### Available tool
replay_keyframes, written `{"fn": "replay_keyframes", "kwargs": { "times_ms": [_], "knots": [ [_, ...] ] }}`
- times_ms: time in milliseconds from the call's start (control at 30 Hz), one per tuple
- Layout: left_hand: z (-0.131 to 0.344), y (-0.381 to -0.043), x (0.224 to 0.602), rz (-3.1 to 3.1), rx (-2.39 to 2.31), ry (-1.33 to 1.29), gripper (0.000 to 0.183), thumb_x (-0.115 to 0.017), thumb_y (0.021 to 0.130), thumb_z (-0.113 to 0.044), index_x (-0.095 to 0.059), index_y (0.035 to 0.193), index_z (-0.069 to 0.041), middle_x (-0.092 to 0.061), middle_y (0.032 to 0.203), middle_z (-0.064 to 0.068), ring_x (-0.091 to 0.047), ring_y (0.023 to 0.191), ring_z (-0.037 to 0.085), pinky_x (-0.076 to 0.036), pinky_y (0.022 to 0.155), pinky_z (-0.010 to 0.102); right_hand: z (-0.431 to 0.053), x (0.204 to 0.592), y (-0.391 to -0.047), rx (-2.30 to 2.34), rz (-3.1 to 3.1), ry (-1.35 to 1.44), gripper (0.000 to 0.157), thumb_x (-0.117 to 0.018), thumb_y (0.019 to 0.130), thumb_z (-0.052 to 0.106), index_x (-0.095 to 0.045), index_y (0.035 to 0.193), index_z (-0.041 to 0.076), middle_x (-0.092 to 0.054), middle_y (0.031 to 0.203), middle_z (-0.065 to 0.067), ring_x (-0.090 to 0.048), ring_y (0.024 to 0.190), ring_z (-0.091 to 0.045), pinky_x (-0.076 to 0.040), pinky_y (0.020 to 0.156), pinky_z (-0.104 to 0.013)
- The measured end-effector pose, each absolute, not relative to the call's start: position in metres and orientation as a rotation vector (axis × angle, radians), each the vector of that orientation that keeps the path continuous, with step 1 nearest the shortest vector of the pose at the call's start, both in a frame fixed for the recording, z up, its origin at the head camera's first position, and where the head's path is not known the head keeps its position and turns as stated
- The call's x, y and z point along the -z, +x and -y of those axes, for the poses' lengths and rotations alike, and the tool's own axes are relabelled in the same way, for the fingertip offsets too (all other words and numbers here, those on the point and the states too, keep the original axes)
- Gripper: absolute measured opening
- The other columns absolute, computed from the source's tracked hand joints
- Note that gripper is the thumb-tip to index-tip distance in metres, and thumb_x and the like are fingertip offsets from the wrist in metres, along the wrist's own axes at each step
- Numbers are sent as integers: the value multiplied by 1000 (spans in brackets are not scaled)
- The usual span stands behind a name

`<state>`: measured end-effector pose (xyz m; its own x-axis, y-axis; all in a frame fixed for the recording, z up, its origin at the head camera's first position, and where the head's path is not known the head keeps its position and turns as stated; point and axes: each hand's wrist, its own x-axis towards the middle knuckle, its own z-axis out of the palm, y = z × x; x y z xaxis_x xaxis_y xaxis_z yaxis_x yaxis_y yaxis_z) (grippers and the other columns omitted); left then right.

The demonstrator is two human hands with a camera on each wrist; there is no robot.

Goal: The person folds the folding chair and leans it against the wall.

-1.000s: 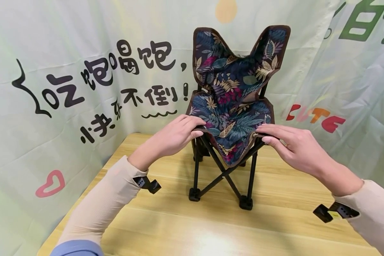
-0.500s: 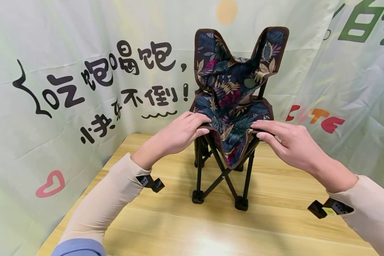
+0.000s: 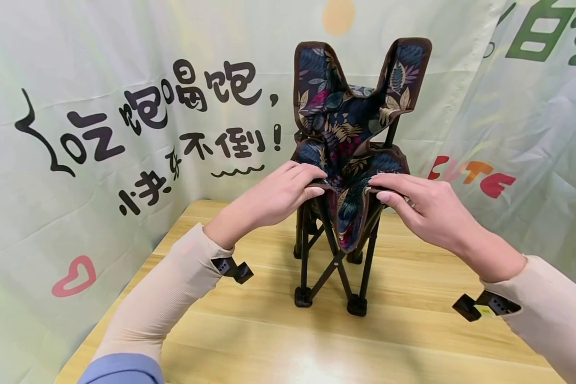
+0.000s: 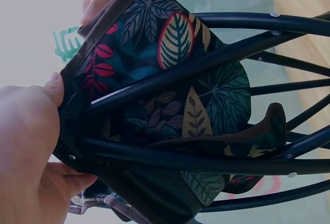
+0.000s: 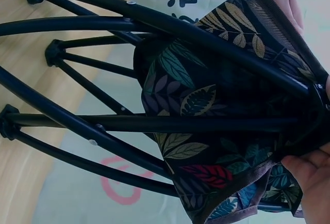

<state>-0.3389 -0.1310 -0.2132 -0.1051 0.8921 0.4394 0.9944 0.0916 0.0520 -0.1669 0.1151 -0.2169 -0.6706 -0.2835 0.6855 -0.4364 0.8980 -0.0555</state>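
A small folding chair (image 3: 348, 133) with dark leaf-print fabric and black crossed legs stands upright, partly folded, its seat sagging into a V. My left hand (image 3: 283, 192) grips the seat's front left corner, thumb at the front and fingers over the top. On the opposite front corner, my right hand (image 3: 427, 213) holds on the same way. Seen in the left wrist view, the left hand (image 4: 31, 136) wraps the black corner joint where the tubes meet. The right wrist view has the right hand (image 5: 314, 182) around the other corner joint; much of that hand is out of frame.
The chair's feet rest on a wooden table (image 3: 249, 330). A pale printed curtain (image 3: 139, 42) with lettering hangs behind it and along the left side. A small black camera (image 3: 232, 269) sits at the left wrist, another camera (image 3: 485, 306) at the right.
Both hands have moved toward each other with the seat corners. The front legs stand closer together, and the seat fabric is folded more deeply in the middle.
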Motion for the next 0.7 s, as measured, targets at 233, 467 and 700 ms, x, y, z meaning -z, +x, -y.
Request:
{"fn": "replay_keyframes", "kwargs": {
  "times_ms": [233,467,700],
  "knots": [
    [124,-336,210,2016,506,-1885,36,-45,106,-27,-52,133,-4,-55,133,7,-47,122,24,-32,108,30,-109,213,-171,-313,2324,552,31,-63,96,13,-66,127,13,-66,123,-1,-66,99,-17,-48,75,-30],
    [119,-333,209,1990,518,-1884,35,-47,105,-25,-53,132,-3,-56,132,10,-48,123,24,-31,108,30,-104,211,-174,-324,2328,543,29,-61,98,15,-66,127,12,-67,123,-2,-65,103,-19,-50,78,-38],
    [115,-332,207,1988,534,-1896,34,-46,105,-26,-53,131,-5,-56,131,9,-47,123,24,-31,109,29,-98,209,-177,-312,2329,543,28,-59,100,18,-66,126,12,-67,121,-6,-66,100,-23,-51,76,-43]
  ]
}}
